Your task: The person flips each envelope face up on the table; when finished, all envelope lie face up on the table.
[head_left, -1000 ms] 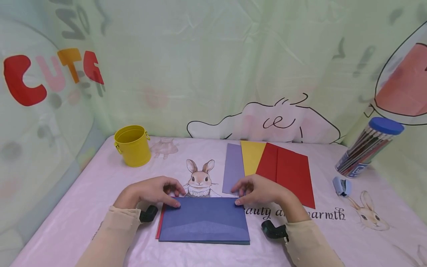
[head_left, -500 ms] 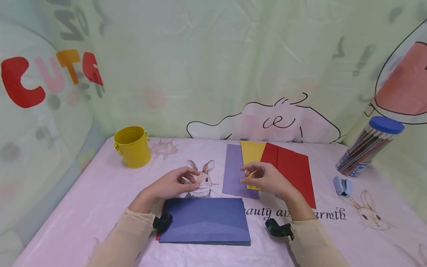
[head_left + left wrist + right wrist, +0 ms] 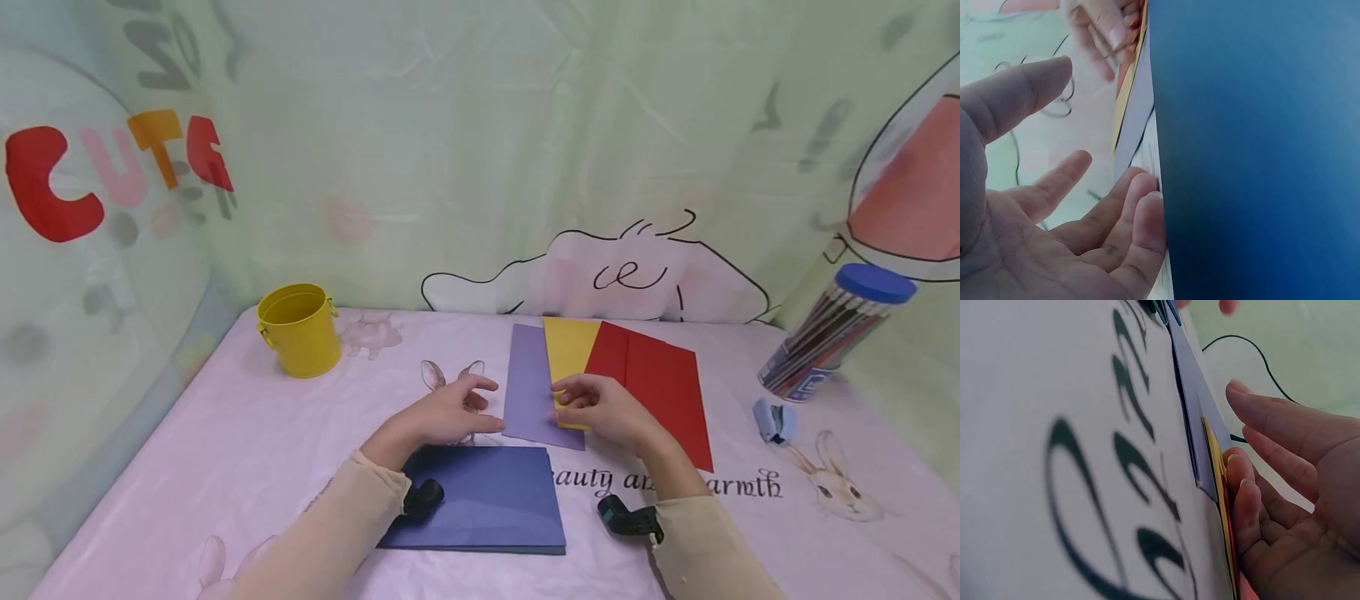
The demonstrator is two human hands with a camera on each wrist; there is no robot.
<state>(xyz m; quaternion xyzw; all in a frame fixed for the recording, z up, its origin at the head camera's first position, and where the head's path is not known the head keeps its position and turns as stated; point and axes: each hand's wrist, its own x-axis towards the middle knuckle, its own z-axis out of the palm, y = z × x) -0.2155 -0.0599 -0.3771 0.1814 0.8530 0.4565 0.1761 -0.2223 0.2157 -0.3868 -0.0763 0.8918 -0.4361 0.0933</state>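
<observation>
A stack of blue envelopes (image 3: 495,500) lies at the table's front, partly covered by my left forearm. Just beyond its back edge, my left hand (image 3: 450,414) hovers over the printed rabbit, fingers loosely bent and holding nothing. In the left wrist view the thumb (image 3: 1022,94) stands apart from the fingers. Behind the stack, purple (image 3: 528,383), yellow (image 3: 567,346) and red envelopes (image 3: 660,387) fan out, overlapping. My right hand (image 3: 611,412) is over the yellow and red ones with loosely bent fingers. Its fingertips (image 3: 1238,465) are against or very near the yellow envelope's edge; which, I cannot tell.
A yellow bucket (image 3: 303,337) stands at the back left. On the right are a clear tube of pencils with a blue lid (image 3: 832,333) and a small light-blue stapler (image 3: 775,421). A printed curtain (image 3: 390,167) hangs behind the table (image 3: 225,433).
Both hands have left the back corners of the blue stack. My left hand has moved right and a little forward; my right has moved forward and right to the fanned envelopes.
</observation>
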